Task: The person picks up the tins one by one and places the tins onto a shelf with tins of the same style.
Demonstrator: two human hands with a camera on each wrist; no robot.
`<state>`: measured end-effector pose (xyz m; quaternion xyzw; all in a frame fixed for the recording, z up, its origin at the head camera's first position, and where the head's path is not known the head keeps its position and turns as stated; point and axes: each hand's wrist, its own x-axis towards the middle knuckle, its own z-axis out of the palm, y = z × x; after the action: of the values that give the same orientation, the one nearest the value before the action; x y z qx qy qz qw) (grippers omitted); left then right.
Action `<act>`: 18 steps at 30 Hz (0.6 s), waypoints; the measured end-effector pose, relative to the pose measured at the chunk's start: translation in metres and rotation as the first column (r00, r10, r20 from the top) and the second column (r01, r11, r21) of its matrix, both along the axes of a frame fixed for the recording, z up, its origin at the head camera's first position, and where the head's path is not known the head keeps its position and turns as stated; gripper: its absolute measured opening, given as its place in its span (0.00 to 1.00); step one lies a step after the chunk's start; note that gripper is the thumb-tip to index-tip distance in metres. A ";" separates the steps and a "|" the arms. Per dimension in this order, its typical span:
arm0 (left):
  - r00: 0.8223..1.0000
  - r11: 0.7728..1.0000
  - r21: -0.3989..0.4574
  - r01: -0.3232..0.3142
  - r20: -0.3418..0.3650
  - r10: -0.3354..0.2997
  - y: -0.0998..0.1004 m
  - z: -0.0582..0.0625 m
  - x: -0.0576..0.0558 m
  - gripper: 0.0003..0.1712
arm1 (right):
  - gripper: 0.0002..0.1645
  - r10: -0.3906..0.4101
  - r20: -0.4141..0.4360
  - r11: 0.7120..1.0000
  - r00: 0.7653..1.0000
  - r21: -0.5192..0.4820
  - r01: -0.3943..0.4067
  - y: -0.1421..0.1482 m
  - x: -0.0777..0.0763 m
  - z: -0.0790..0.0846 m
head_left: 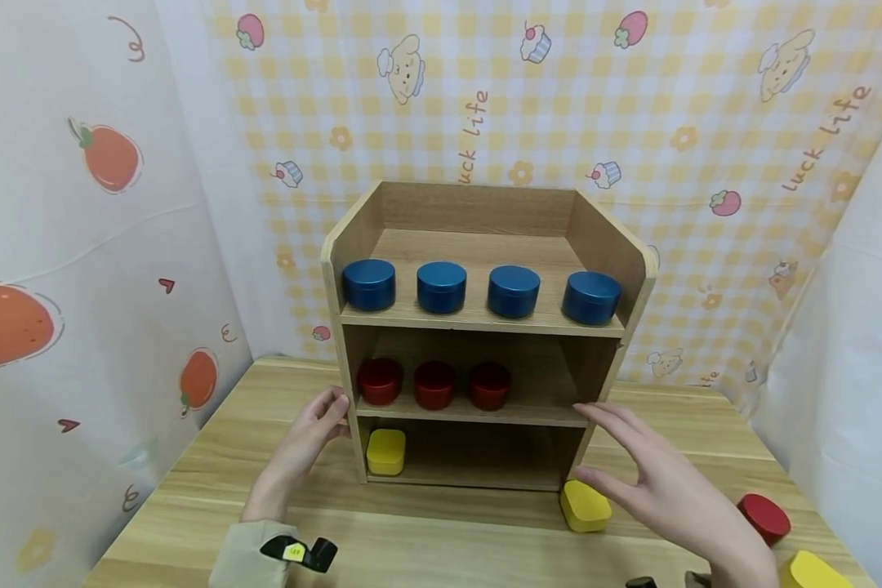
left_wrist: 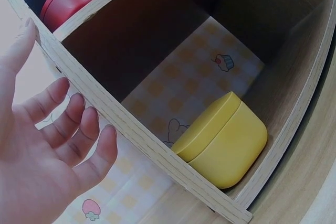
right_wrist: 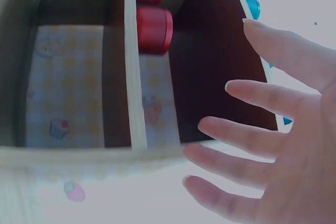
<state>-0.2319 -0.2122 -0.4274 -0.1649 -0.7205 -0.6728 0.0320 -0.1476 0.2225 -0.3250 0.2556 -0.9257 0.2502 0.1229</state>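
A small wooden shelf unit (head_left: 478,245) stands on the table. Several round blue tins (head_left: 441,287) line the front of its top board. Three round red tins (head_left: 434,385) sit on the middle board, toward the left. One yellow tin (left_wrist: 226,140) is in the bottom compartment's left corner. My left hand (head_left: 305,441) is at the unit's left side, thumb by the front edge, its other fingers loosely bent outside the panel. With fingers spread, my right hand (head_left: 654,474) is beside the right front edge; whether it touches cannot be told. Neither hand holds a tin.
Another yellow tin (head_left: 585,508) lies on the table at the unit's right front corner. Farther right are a red tin (head_left: 764,518) and a yellow tin (head_left: 812,572), partly cut off by the frame. Patterned cloth (head_left: 448,122) hangs behind and at the sides.
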 end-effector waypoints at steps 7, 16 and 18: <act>1.000 1.000 -0.011 -0.004 0.006 0.004 -0.001 0.000 0.000 0.15 | 0.38 -0.034 0.008 0.999 0.999 -0.003 0.034 0.025 0.001 -0.009; 1.000 1.000 0.009 0.001 0.001 -0.001 0.000 0.000 -0.001 0.12 | 0.37 -0.109 0.011 0.994 0.994 0.002 0.109 0.060 0.000 -0.024; 1.000 1.000 0.013 0.001 -0.002 -0.001 0.000 0.000 -0.001 0.11 | 0.36 -0.124 -0.001 0.992 0.992 0.005 0.124 0.067 -0.001 -0.028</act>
<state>-0.2329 -0.2123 -0.4273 -0.1655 -0.7159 -0.6775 0.0335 -0.1483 0.2893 -0.3530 0.1979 -0.9404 0.2398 0.1380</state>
